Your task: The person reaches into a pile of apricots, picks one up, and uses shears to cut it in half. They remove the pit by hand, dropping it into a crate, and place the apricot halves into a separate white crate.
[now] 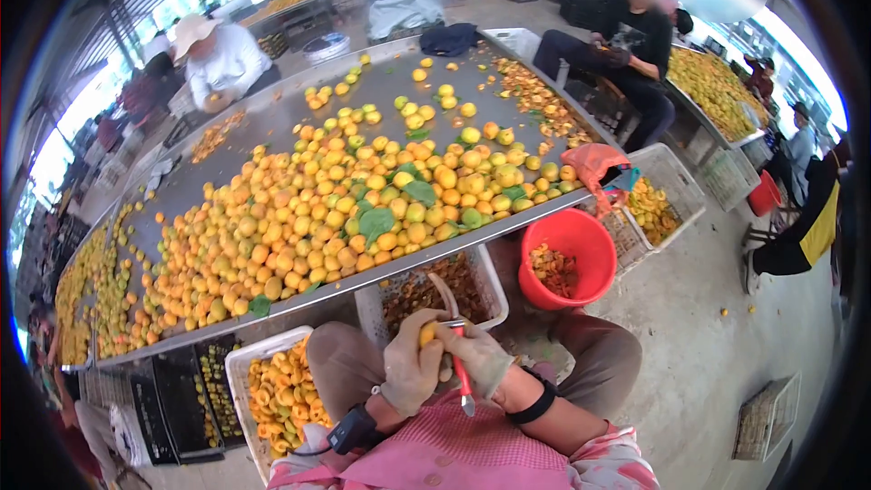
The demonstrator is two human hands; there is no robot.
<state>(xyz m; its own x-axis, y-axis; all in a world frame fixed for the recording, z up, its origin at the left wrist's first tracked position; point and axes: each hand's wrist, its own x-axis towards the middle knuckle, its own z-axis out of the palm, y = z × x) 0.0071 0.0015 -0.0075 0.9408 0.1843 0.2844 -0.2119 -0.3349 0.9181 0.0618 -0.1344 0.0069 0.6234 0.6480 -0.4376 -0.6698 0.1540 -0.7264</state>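
Above my lap, my left hand [413, 361], in a pale glove, is closed around a yellow-orange fruit [427, 334]. Close against it, my right hand [479, 358], also gloved, grips a red-handled peeler [464, 379] whose head is at the fruit. A pale curved strip [444, 294] extends above the hands over a white crate of peelings [428, 298]. Beyond them, a large heap of yellow and orange fruits [345, 191] with some green leaves lies on the metal table [272, 127].
A red bucket [594, 259] with peelings stands right of the crate. Left of my knees is a white crate of cut fruit [286, 390]. People sit across the table at the left [227, 59] and right [640, 45]. An empty crate [768, 417] lies on the floor.
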